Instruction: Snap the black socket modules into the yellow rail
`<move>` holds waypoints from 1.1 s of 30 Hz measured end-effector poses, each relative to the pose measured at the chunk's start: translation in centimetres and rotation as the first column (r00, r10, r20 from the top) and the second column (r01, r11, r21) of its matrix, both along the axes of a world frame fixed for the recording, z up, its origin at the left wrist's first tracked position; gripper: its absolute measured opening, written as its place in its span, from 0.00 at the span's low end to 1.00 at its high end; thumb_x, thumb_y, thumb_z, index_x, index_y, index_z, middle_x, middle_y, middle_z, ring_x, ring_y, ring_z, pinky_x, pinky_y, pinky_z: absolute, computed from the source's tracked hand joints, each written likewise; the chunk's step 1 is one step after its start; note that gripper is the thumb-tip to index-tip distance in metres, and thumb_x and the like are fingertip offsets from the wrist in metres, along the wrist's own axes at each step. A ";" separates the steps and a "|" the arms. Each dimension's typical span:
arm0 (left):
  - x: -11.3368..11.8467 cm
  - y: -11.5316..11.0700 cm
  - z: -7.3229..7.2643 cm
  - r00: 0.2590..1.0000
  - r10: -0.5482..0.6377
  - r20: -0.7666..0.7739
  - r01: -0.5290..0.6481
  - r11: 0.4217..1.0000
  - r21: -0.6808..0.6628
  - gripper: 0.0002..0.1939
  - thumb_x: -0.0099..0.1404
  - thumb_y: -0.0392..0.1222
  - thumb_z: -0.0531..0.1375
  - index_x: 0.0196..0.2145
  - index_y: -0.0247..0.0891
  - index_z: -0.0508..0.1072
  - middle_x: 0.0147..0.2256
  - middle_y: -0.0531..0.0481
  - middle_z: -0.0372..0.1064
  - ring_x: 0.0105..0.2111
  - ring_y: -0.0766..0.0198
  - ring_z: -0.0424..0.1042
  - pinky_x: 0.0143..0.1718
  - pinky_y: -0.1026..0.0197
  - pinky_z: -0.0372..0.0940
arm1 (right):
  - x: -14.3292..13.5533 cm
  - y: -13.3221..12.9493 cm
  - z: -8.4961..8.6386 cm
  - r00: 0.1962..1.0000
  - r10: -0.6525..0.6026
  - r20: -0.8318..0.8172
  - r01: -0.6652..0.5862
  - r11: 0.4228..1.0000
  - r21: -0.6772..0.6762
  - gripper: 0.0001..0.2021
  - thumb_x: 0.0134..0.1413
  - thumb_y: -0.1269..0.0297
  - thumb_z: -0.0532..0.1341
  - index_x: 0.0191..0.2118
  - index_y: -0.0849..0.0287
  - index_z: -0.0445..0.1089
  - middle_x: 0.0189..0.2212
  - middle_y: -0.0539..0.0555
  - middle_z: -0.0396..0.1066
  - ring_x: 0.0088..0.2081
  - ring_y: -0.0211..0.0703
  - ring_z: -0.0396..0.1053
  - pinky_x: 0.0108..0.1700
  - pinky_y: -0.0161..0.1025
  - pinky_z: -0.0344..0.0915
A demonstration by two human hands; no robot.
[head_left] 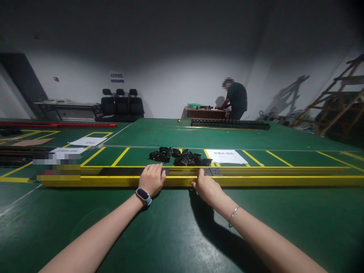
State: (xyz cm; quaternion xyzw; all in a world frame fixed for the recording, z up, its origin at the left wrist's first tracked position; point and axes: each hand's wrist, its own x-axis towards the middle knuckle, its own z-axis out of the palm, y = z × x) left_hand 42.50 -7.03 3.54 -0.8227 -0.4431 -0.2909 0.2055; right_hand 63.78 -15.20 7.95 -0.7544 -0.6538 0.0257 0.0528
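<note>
A long yellow channel rail [264, 181] lies across the green table, open side up. My left hand [152, 178] lies over its left part, fingers stretched across the channel onto the black modules [119, 172] inside, thumb apart. My right hand [207, 186] is closed over the rail's near wall, with the index finger inside the channel and the thumb low on the front face. Beside that finger sit black socket modules [215, 172] with slotted faces. The right fingertips are partly hidden. Behind the rail lies a pile of loose black parts [189, 158].
A printed paper sheet [226, 156] lies behind the rail on the green table [176, 235]. Farther back are a dark slotted strip [230, 124] and red rails [59, 124]. Another person [237, 99] bends over a brown desk [204, 113]. A wooden ladder [335, 94] stands right.
</note>
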 end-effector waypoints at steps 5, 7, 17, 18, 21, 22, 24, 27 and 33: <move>0.0 0.1 -0.2 1.000 -0.003 0.008 0.003 1.000 0.022 0.21 0.67 0.40 0.45 0.49 0.27 0.70 0.43 0.39 0.72 0.42 0.54 0.69 0.48 0.50 0.60 | -1.3 -0.2 -0.2 1.000 0.010 0.028 -0.011 0.999 0.030 0.24 0.60 0.60 0.54 0.54 0.73 0.51 0.35 0.68 0.72 0.38 0.54 0.73 0.36 0.41 0.66; 0.1 0.1 -0.2 1.000 -0.005 0.005 0.004 1.000 0.028 0.21 0.66 0.40 0.45 0.49 0.27 0.70 0.43 0.39 0.72 0.42 0.55 0.69 0.48 0.50 0.61 | -2.5 -0.1 -0.2 0.993 0.120 -0.006 -0.120 0.991 0.052 0.27 0.59 0.60 0.54 0.58 0.72 0.47 0.37 0.68 0.72 0.40 0.54 0.73 0.37 0.41 0.65; -0.1 0.0 -0.3 0.999 -0.002 0.033 0.001 0.999 0.043 0.22 0.66 0.39 0.46 0.53 0.25 0.66 0.45 0.36 0.71 0.43 0.54 0.69 0.49 0.50 0.60 | -6.2 1.2 -0.8 0.902 0.422 -0.095 -0.420 0.907 0.035 0.34 0.57 0.59 0.54 0.66 0.53 0.39 0.40 0.61 0.74 0.40 0.50 0.73 0.39 0.40 0.63; -0.1 0.0 -0.3 1.000 -0.005 0.031 0.004 0.999 0.038 0.22 0.66 0.39 0.46 0.53 0.25 0.66 0.45 0.36 0.71 0.44 0.54 0.69 0.50 0.50 0.60 | -6.1 1.2 -0.9 0.904 0.419 -0.084 -0.417 0.908 0.038 0.34 0.57 0.59 0.54 0.66 0.53 0.39 0.40 0.61 0.74 0.40 0.50 0.73 0.39 0.40 0.64; -0.1 0.0 -0.2 1.000 -0.006 0.022 0.005 1.000 0.030 0.22 0.66 0.39 0.45 0.52 0.25 0.67 0.45 0.36 0.71 0.44 0.54 0.69 0.50 0.50 0.60 | -5.7 1.1 -0.8 0.904 0.424 -0.051 -0.422 0.906 0.046 0.34 0.57 0.58 0.54 0.66 0.53 0.40 0.39 0.61 0.74 0.39 0.51 0.73 0.38 0.41 0.64; -0.1 0.1 -0.2 1.000 -0.006 0.019 0.005 1.000 0.030 0.22 0.66 0.39 0.45 0.52 0.25 0.67 0.46 0.36 0.71 0.44 0.54 0.69 0.50 0.50 0.60 | -5.6 1.0 -0.8 0.903 0.428 -0.039 -0.426 0.903 0.048 0.33 0.57 0.59 0.54 0.66 0.52 0.40 0.39 0.61 0.74 0.39 0.52 0.73 0.38 0.41 0.64; -0.1 0.1 -0.1 1.000 -0.010 0.019 0.009 0.999 0.031 0.21 0.66 0.39 0.45 0.51 0.25 0.68 0.45 0.36 0.71 0.44 0.54 0.69 0.50 0.50 0.61 | -5.6 0.9 -0.7 0.903 0.430 -0.020 -0.428 0.902 0.056 0.33 0.57 0.60 0.54 0.66 0.51 0.41 0.39 0.61 0.74 0.38 0.52 0.73 0.37 0.41 0.64; -0.1 0.1 -0.2 0.999 -0.022 0.024 0.021 0.999 0.036 0.20 0.66 0.39 0.45 0.48 0.27 0.70 0.45 0.38 0.72 0.44 0.54 0.70 0.50 0.49 0.61 | -5.5 0.7 -0.5 0.908 0.419 -0.009 -0.418 0.906 0.069 0.32 0.57 0.62 0.54 0.65 0.50 0.43 0.39 0.60 0.74 0.39 0.52 0.73 0.38 0.41 0.64; -0.1 0.2 -0.5 0.999 -0.011 0.034 0.009 0.998 0.058 0.20 0.66 0.38 0.46 0.47 0.27 0.71 0.45 0.37 0.72 0.45 0.54 0.70 0.50 0.50 0.62 | -5.9 1.1 -0.6 0.873 0.471 -0.124 -0.464 0.882 0.086 0.34 0.58 0.58 0.54 0.66 0.57 0.40 0.41 0.62 0.74 0.39 0.51 0.73 0.38 0.40 0.64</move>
